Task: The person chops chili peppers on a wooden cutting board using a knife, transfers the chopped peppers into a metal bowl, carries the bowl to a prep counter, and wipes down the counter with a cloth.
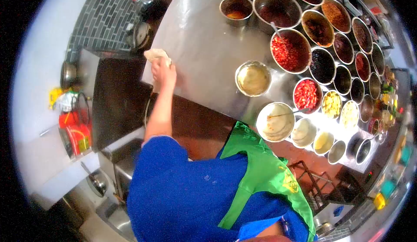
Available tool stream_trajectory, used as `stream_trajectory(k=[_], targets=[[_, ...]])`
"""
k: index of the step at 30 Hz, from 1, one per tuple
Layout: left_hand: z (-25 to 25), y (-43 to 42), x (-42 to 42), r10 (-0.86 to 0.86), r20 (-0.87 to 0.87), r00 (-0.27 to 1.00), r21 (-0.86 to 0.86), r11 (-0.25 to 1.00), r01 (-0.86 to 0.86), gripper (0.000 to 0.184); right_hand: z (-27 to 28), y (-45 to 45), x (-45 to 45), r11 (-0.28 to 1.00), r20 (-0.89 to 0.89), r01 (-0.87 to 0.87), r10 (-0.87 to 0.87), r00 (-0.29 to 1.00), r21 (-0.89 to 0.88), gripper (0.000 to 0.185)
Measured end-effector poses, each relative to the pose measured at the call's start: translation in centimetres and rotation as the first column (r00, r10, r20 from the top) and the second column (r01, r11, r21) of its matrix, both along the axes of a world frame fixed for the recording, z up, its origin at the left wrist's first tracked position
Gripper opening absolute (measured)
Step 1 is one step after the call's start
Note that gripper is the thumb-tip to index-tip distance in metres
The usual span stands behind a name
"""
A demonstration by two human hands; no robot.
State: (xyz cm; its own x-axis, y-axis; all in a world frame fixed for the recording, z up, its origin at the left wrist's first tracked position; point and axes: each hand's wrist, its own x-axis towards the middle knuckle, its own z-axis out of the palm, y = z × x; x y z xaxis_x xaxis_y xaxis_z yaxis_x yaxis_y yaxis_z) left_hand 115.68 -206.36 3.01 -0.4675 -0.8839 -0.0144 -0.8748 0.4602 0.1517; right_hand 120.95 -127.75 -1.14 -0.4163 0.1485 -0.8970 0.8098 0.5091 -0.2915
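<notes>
My left hand (pixel 163 72) is closed on a pale, crumpled cloth (pixel 155 54) at the left edge of the steel table (pixel 200 51). The cloth shows beyond my fingers, and its underside is hidden. My left arm reaches out from a blue sleeve. My right hand is out of view. To the right of my left hand, a round metal bowl of pale, creamy contents (pixel 253 79) stands on the table, well apart from the hand.
Several metal pots crowd the right side, including one of chopped red chilli (pixel 286 51) with a spoon. A larger pale-filled bowl (pixel 275 121) stands near the table's front edge. Red bags (pixel 78 131) lie at the left. A ladle (pixel 99 182) rests at the lower left.
</notes>
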Motion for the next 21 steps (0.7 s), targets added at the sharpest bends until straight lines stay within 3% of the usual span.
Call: stream_trajectory(k=[2, 3, 4, 6, 7, 8, 10, 12, 14, 17, 18, 21], targets=[[0.9, 5.4, -1.3, -0.181, -0.125, 0.975, -0.104, 0.980, 0.169, 0.044, -0.1, -0.2, 0.4, 1.000, -0.007, 0.024, -0.024, 1.000, -0.007, 0.044], [2.1, 9.7, -2.5, -0.080, -0.401, 0.913, 0.127, 0.982, 0.142, 0.040, -0.1, -0.1, 0.6, 0.999, -0.006, 0.031, -0.031, 0.999, -0.012, 0.044], [2.1, 12.8, -3.0, -0.093, -0.401, 0.911, 0.276, 0.937, 0.217, 0.039, -0.2, -0.2, 0.7, 0.999, -0.005, 0.037, -0.037, 0.999, -0.016, 0.045], [-0.1, 20.1, -3.9, 0.077, -0.580, 0.811, 0.498, 0.821, 0.279, 0.036, -0.4, -0.3, 1.0, 0.998, -0.009, 0.054, -0.054, 0.999, -0.029, 0.046], [-3.7, 22.4, -3.5, 0.126, -0.575, 0.808, 0.598, 0.739, 0.310, 0.032, -0.4, -0.3, 1.4, 0.998, -0.008, 0.060, -0.060, 0.998, -0.032, 0.046], [-3.0, 24.4, -4.0, 0.251, -0.435, 0.865, 0.776, 0.592, 0.219, 0.029, -0.4, -0.3, 1.5, 0.997, -0.010, 0.063, -0.064, 0.998, -0.035, 0.047], [-4.4, 26.4, -4.7, 0.487, -0.386, 0.783, 0.915, 0.310, 0.258, 0.025, -0.5, -0.1, 1.8, 0.996, -0.010, 0.073, -0.074, 0.997, -0.044, 0.048], [-4.0, 27.3, -4.9, 0.656, -0.252, 0.712, 0.945, 0.007, 0.328, 0.025, -0.5, 0.0, 2.2, 0.996, -0.006, 0.079, -0.080, 0.997, -0.049, 0.049], [-3.9, 27.4, -5.2, 0.758, -0.120, 0.642, 0.852, -0.253, 0.458, 0.027, -0.8, -0.1, 2.4, 0.994, -0.006, 0.087, -0.088, 0.996, -0.059, 0.050], [-7.2, 26.5, -6.0, 0.859, -0.146, 0.490, 0.759, -0.220, 0.613, 0.037, -1.1, -0.2, 2.8, 0.993, -0.006, 0.102, -0.102, 0.995, -0.067, 0.051], [-5.6, 25.9, -7.1, 0.893, -0.104, 0.439, 0.707, -0.244, 0.664, 0.044, -1.1, -0.3, 3.0, 0.992, -0.004, 0.105, -0.105, 0.994, -0.067, 0.052], [-1.7, 24.3, -9.8, 0.835, -0.207, 0.509, 0.775, -0.178, 0.607, 0.048, -1.2, -0.4, 3.8, 0.991, 0.000, 0.113, -0.113, 0.994, -0.070, 0.053]])
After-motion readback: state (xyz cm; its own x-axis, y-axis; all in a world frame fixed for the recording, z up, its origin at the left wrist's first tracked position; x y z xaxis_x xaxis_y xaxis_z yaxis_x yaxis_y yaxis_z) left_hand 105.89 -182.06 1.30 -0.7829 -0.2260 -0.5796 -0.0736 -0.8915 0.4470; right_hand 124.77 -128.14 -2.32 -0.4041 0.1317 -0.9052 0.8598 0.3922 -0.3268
